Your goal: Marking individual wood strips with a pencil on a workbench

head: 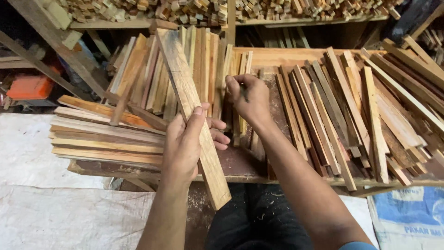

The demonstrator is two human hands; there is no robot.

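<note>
My left hand [187, 141] grips a long, flat wooden slat [185, 88] that runs from the upper middle down past the bench's front edge. My right hand [249, 99] is closed around a small dark pencil-like stick [243, 92], its tip close to the slat's right side. Both hands hover over a low wooden bench [240, 178] covered with wood strips. My dark trousers show below the bench.
Piles of thin wood strips lie left [106, 134], behind [203, 60] and right [360, 106] of my hands. Shelves of cut wood blocks [194, 11] run along the back. An orange object [30, 87] sits far left. White sacking [51, 203] covers the floor.
</note>
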